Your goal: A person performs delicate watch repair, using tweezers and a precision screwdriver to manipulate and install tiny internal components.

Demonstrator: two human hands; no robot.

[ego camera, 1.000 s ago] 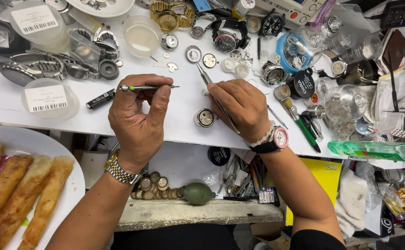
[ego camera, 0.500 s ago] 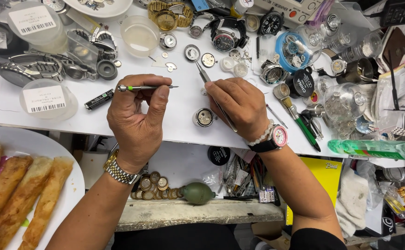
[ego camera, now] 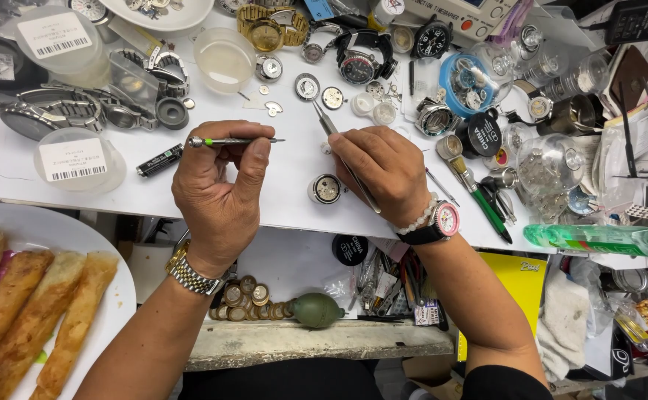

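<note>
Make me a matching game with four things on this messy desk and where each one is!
Things:
1. screwdriver
2. tweezers
3. watch case
4. small battery

Places:
A. on the white table between both hands
B. in the right hand
C. in the left hand
D. lying left of the left hand

Pairs: 1-C, 2-B, 3-A, 4-D
</note>
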